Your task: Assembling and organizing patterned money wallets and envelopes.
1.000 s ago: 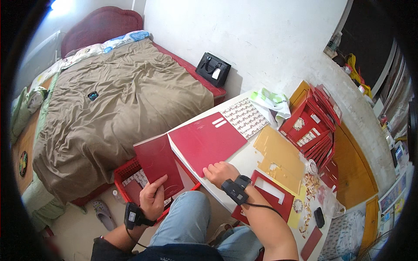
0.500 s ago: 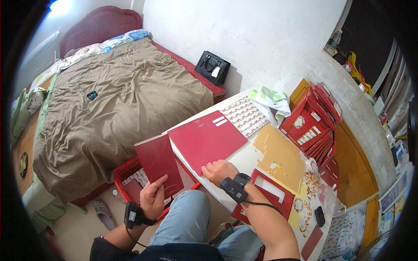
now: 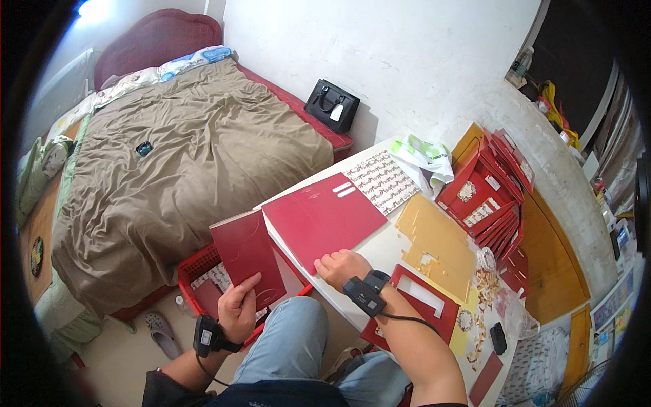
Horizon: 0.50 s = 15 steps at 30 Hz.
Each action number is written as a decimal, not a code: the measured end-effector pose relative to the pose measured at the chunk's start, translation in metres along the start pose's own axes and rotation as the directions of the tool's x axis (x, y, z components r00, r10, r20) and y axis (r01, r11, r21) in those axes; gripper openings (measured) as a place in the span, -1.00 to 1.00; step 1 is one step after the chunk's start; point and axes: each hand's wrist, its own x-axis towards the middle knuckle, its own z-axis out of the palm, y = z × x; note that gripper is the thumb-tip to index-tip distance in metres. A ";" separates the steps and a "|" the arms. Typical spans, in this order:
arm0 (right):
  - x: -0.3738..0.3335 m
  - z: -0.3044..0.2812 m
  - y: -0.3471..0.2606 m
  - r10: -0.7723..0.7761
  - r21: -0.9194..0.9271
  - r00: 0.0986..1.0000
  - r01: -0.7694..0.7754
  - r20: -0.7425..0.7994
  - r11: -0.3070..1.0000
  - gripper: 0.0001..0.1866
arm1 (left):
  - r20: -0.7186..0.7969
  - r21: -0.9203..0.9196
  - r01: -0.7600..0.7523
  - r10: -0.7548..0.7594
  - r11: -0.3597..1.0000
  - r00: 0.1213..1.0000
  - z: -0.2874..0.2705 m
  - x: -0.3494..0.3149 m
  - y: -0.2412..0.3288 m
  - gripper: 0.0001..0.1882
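In my left hand (image 3: 237,308) is a dark red folded card (image 3: 249,254), gripped at its lower right edge with the thumb on top. The card hangs just left of the table, over a red plastic basket (image 3: 186,281). My right hand (image 3: 344,269) is closed, its curled fingers resting on the near corner of a large red card sheet (image 3: 325,220) that has small white slots. Whether those fingers pinch anything is hidden. Close to the right forearm lies a red card (image 3: 444,298) with a white cut-out window.
The white table (image 3: 339,298) also bears a patterned sheet (image 3: 382,180), gold card sheets (image 3: 434,237), paper scraps (image 3: 483,292) and a black object (image 3: 498,337). Red folded pieces (image 3: 485,183) stand stacked at its far right. A bed (image 3: 183,156) stands left; a shoe (image 3: 163,334) is on the floor.
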 end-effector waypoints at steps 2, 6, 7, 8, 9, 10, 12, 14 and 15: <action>0.000 -0.001 0.000 0.006 -0.001 1.000 -0.006 0.020 1.000 -0.93 | -0.011 -0.005 0.000 0.000 1.000 1.000 0.000 0.000 0.000 -0.69; 0.000 -0.004 -0.003 0.027 0.014 1.000 -0.027 0.011 1.000 -0.93 | 0.006 0.020 0.000 0.000 1.000 1.000 0.000 0.002 0.000 -0.70; 0.000 -0.003 -0.003 0.027 0.013 1.000 -0.027 0.011 1.000 -0.93 | 0.018 0.022 0.002 -0.002 1.000 1.000 0.000 0.002 0.000 -0.70; 0.000 -0.001 -0.004 0.046 0.015 0.999 -0.046 -0.001 0.999 -0.94 | 0.018 0.021 0.000 -0.001 1.000 1.000 0.000 0.003 0.000 -0.70; -0.001 0.001 -0.004 0.065 0.017 0.998 -0.065 -0.013 0.998 -0.94 | 0.019 0.018 0.013 -0.014 1.000 1.000 0.000 0.003 0.000 -0.70; -0.001 0.004 -0.004 0.066 0.015 0.998 -0.066 -0.014 0.998 -0.94 | 0.021 0.014 0.027 -0.027 1.000 0.999 0.001 0.003 -0.001 -0.70; -0.001 0.010 -0.006 0.080 -0.004 0.989 -0.081 -0.122 0.997 -0.95 | 0.018 0.015 0.046 -0.046 0.999 0.999 0.000 0.002 -0.001 -0.70; 0.001 0.014 -0.010 0.120 0.001 0.981 -0.122 -0.151 0.993 -0.93 | 0.014 0.014 0.063 -0.063 0.998 0.998 0.001 0.002 -0.003 -0.70; 0.002 0.014 -0.012 0.162 0.007 0.970 -0.164 -0.180 0.987 -0.91 | 0.014 0.012 0.069 -0.069 0.998 0.998 0.001 0.001 -0.004 -0.70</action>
